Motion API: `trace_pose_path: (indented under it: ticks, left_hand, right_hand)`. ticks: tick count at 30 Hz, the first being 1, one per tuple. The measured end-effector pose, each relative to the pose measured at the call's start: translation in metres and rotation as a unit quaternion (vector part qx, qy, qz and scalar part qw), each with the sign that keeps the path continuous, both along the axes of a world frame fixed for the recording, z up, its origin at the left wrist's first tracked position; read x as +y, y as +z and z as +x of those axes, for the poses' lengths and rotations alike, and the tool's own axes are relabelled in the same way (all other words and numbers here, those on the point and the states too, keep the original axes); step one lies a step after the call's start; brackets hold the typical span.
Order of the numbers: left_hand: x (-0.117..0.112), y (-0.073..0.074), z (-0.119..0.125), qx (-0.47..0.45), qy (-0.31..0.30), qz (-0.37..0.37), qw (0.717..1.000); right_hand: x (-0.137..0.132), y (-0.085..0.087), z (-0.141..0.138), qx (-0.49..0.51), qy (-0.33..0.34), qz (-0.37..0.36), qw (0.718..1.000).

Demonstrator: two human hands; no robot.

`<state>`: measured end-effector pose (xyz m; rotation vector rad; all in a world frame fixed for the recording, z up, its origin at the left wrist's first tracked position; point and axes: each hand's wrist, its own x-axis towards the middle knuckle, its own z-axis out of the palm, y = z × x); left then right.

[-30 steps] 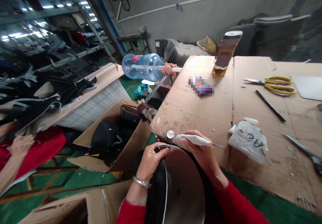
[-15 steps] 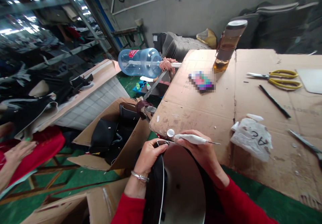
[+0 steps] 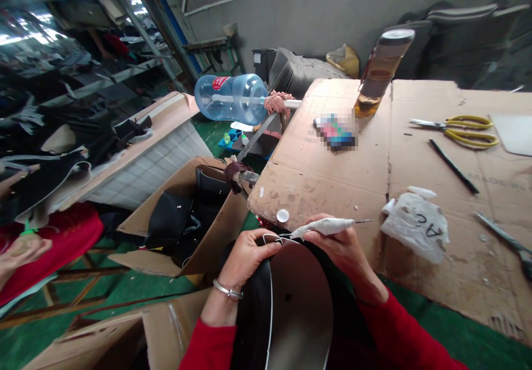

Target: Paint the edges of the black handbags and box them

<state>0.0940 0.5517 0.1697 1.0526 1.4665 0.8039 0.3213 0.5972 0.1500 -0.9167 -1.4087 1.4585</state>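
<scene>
Just off the near edge of the cardboard-covered surface (image 3: 344,187): black curved leather-like piece, brown inside, white edging (image 3: 301,309), top rim pinched between left hand's (image 3: 245,256) thumb and fingers. Right hand (image 3: 343,251) clamped round white-wrapped slim tool with thin metal tip (image 3: 330,226); long axis roughly crosswise, wrapped end a bit higher, tip aimed left at the pinched rim. Left grip nearest tip; contact unclear. Writing: black handwritten letters, maybe "AC", on crumpled clear plastic bag (image 3: 418,229); faint "NO." on cardboard; red label (image 3: 220,82) on clear blue water jug (image 3: 230,99) unreadable.
</scene>
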Motion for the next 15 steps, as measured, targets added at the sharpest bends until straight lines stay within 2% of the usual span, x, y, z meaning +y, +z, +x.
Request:
trace_pose_path:
  ticks: [7,15]
  left_hand:
    - [-0.0051,0.0067,0.0025,-0.023,-0.030,-0.002,0.999]
    - [-0.0100,0.0091,0.0064,-0.008,-0.030,0.010,0.999]
  right_hand:
    - [-0.0008,-0.0004,0.0042,0.036,0.054,-0.027,0.998]
    - [0.0003,-0.0019,0.0061,-0.009,0.060,0.011,0.998]
